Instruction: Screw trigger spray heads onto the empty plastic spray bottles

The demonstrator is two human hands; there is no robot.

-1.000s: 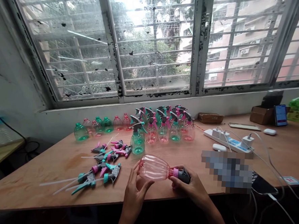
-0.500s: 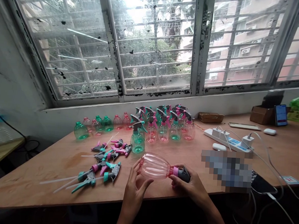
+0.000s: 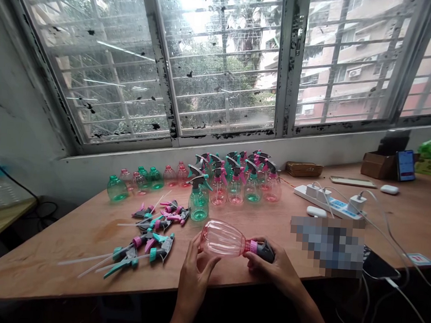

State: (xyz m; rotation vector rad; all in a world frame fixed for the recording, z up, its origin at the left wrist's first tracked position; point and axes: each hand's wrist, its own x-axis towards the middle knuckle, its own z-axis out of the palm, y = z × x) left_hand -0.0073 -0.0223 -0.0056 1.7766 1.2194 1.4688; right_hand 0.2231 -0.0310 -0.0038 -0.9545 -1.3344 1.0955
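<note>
A clear pink spray bottle lies sideways in the air between my hands, just above the table's front edge. My left hand is wrapped round its base, thumb below and fingers behind. At the neck, my right hand grips the grey and pink trigger sprayer head, which sits on the bottle's mouth. To the left lie several loose trigger sprayers with white dip tubes. Behind stand several spray bottles with heads on, the nearest a green one.
Several headless green and pink bottles stand at the back left. On the right are a white power strip with cables, a white earbud case, a black phone and a pixelated patch. A cardboard box is farther back.
Almost nothing differs. Both hands keep their grip on the pink spray bottle, with only a very slight shift.
</note>
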